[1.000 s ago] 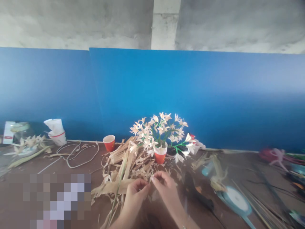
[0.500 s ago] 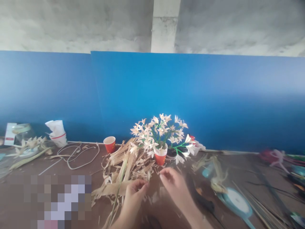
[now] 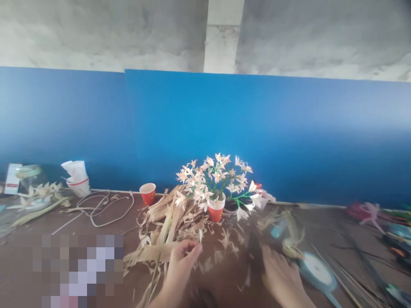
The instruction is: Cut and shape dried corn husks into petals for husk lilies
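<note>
My left hand (image 3: 184,261) is closed in a pinch on a small pale petal-like piece of husk (image 3: 201,235), held upright above the table. Off to the right, my right hand (image 3: 278,271) reaches low over the tabletop, smeared by motion, its fingers beside a dark, blurred object (image 3: 253,252) that I cannot make out. Between the hands lie loose pale petal pieces (image 3: 225,239). Beyond them stands a red and white paper cup (image 3: 216,209) with a bunch of cream husk flowers (image 3: 218,175) on green stems. Dry corn husks (image 3: 175,220) are heaped behind my left hand.
A second red cup (image 3: 147,194) stands left of the husk heap. Farther left are a looped white cable (image 3: 105,214), a white cup (image 3: 79,186) and a glass jar (image 3: 30,177). A spool of light blue ribbon (image 3: 319,269) and thin sticks (image 3: 349,278) lie at the right.
My right hand has moved right, away from my left hand, toward the dark object. My left hand stays nearly in place, and the pale piece in its fingertips now shows.
</note>
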A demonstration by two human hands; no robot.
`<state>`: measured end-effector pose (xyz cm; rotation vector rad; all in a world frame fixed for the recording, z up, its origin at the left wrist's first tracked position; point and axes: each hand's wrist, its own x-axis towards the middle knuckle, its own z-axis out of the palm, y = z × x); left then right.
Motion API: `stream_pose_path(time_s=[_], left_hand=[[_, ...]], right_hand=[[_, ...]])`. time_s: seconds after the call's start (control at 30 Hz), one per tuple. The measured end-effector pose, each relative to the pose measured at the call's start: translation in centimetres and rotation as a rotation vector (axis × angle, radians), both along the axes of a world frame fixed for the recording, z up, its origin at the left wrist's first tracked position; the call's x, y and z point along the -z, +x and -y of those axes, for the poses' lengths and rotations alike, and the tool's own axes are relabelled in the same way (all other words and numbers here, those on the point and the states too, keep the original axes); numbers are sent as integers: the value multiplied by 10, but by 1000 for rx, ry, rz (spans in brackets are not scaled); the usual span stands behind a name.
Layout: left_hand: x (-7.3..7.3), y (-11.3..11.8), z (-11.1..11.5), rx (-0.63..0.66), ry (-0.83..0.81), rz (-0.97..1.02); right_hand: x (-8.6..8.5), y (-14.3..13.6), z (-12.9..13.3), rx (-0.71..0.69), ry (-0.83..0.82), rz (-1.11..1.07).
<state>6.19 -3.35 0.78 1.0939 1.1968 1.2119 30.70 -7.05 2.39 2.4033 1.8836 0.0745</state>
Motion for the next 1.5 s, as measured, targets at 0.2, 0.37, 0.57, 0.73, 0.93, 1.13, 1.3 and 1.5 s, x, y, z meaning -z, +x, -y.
stream_pose_path(time_s=[0.2,0.37,0.57,0.73,0.93,1.13,1.3,1.5], left_hand=[[5,-3,-3,-17,1,1],[11,-4,-5,-38,-12,-15],[7,-4,-5,-38,-13,26],[10,-5,-6,-44,21,6],[12,-6,-6,-8,31,-17],[16,-7,-8,-13,29,-27],[14,-6,-6,-34,31,-36],[6,-6,-3,-42,43,-46]], right_hand=[[-5,-1,-3,-165,204,-279],[-13,-39,-3,-544,331,-625],[-22,-76,-3,-676,383,-783],[-18,-83,-5,-681,386,-851],[-13,-85,-7,-674,388,-862],[-10,-83,-9,-669,387,-850],[-10,-84,-8,-657,371,-856],[-9,-84,-7,-657,369,-866]])
